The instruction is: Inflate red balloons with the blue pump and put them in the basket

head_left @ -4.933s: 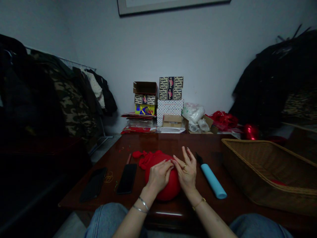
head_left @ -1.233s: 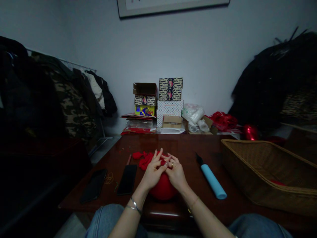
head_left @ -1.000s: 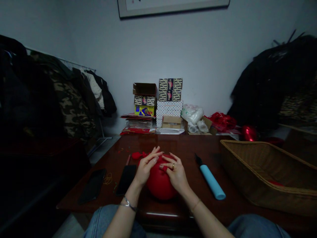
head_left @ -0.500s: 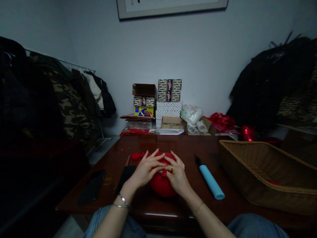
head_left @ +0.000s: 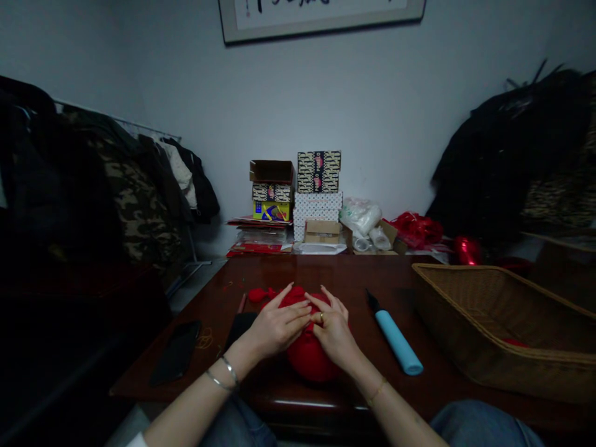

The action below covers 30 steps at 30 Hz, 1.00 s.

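A round, inflated red balloon [head_left: 313,363] rests on the dark wooden table in front of me, between my hands. My left hand [head_left: 282,323] lies across its left and upper side, the fingers pressed together and their tips meeting the right hand. On the other side my right hand [head_left: 333,326], with a gold ring, curls its index finger and thumb at the balloon's neck. The neck and the thumb tips are mostly hidden. Behind the left fingers sits a small red balloon piece [head_left: 257,295].
A blue hand pump [head_left: 398,343] with a black nozzle lies right of my hands. Farther right stands a wicker basket [head_left: 484,273]. To the left are a black phone [head_left: 176,352], rubber bands [head_left: 205,338] and a dark flat object [head_left: 239,326]. Stacked boxes [head_left: 318,211] stand behind the table.
My left hand's fingers have flattened and drawn together over the balloon's neck. The red knob at the neck is now mostly covered. The balloon has shifted slightly toward me.
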Motion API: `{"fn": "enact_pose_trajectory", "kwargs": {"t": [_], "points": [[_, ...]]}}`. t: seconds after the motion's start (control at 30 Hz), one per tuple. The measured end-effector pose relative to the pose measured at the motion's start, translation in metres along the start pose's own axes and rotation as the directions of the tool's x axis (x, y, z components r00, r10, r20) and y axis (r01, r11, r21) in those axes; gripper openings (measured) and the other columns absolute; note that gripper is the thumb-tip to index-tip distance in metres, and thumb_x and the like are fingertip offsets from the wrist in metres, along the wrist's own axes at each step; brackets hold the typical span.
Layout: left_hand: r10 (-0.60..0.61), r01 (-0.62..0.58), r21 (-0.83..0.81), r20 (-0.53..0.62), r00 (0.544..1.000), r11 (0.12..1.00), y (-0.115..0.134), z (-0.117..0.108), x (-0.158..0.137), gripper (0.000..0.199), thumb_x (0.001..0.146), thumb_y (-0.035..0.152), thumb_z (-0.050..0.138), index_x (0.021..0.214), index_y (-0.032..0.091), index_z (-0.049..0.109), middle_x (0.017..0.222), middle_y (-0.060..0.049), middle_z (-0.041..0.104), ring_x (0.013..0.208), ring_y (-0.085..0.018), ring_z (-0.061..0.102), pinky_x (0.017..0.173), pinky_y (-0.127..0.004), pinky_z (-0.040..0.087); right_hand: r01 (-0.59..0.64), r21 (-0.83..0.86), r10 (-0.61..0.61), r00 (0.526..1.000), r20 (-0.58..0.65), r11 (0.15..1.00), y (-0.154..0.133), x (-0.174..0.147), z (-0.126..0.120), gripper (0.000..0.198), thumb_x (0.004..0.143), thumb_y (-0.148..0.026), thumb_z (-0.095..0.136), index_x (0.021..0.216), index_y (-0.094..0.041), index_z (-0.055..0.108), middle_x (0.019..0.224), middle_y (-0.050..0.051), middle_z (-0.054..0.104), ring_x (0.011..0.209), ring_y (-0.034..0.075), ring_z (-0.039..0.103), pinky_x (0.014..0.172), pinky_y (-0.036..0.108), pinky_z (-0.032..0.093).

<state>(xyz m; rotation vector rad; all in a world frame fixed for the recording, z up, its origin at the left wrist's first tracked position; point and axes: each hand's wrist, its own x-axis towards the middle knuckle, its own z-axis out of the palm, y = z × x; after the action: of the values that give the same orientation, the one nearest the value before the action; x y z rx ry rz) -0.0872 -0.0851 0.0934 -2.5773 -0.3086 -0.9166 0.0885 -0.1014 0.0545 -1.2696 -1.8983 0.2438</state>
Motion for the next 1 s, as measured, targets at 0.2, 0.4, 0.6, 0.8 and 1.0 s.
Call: {"fn": "enact_pose_trajectory", "kwargs": {"t": [0.2,0.4,0.6,0.8,1.0], "points": [[0.029,-0.030,-0.007,-0.082,0.996,1.000,-0.002,0.006,-0.002,0.027,0.082,0.010,0.053,0.106,0.018,0.061,0.101,-0.006,0.071,0.104,-0.018,0.062,0.108,-0.052,0.027,-0.009,-0.002,0.009,1.000,0.021,1.000,-0.002,0.000,-0.003,0.024,0.070,-0.011,0.049,0.058,-0.026,0.064,0.131,-0.008,0.052,0.135,0.022,0.020,0.105,0.052,0.011],[-0.227,0.198,-0.180,-0.160,0.961,0.964,0.001,0.012,-0.002,0.022,0.078,0.012,0.056,0.096,0.022,0.064,0.095,-0.004,0.072,0.088,-0.017,0.067,0.107,-0.055,0.027,0.000,0.023,-0.001,0.999,0.041,1.000,-0.007,0.001,-0.008,0.023,0.073,-0.015,0.052,0.060,-0.028,0.065,0.130,-0.008,0.053,0.135,0.020,0.020,0.104,0.050,0.011],[-0.497,0.478,-0.452,0.084,0.863,0.753,0.004,0.001,0.006,0.010,0.078,0.014,0.055,0.083,0.020,0.060,0.100,-0.004,0.068,0.097,-0.016,0.062,0.110,-0.051,0.021,-0.003,0.053,-0.001,0.998,0.061,0.999,-0.010,0.000,-0.013,0.017,0.076,-0.027,0.058,0.062,-0.030,0.068,0.126,-0.006,0.057,0.134,0.022,0.023,0.103,0.050,0.013],[-0.357,0.473,-0.344,0.348,0.867,0.811,0.005,-0.026,0.023,0.012,0.075,0.011,0.051,0.082,0.021,0.055,0.105,-0.002,0.062,0.100,-0.016,0.057,0.111,-0.052,0.000,-0.008,0.071,-0.001,0.992,0.128,0.997,-0.015,-0.004,-0.018,0.015,0.074,-0.025,0.060,0.066,-0.034,0.069,0.130,-0.009,0.053,0.135,0.021,0.020,0.105,0.048,0.009],[-0.351,0.478,-0.328,0.377,0.857,0.815,-0.001,-0.033,0.031,0.007,0.076,0.015,0.050,0.078,0.020,0.052,0.103,-0.002,0.059,0.100,-0.016,0.055,0.110,-0.052,-0.002,-0.020,0.095,0.004,0.986,0.164,0.995,-0.024,-0.005,-0.023,0.016,0.078,-0.031,0.058,0.069,-0.037,0.070,0.131,-0.011,0.052,0.136,0.020,0.019,0.106,0.048,0.007]]}}
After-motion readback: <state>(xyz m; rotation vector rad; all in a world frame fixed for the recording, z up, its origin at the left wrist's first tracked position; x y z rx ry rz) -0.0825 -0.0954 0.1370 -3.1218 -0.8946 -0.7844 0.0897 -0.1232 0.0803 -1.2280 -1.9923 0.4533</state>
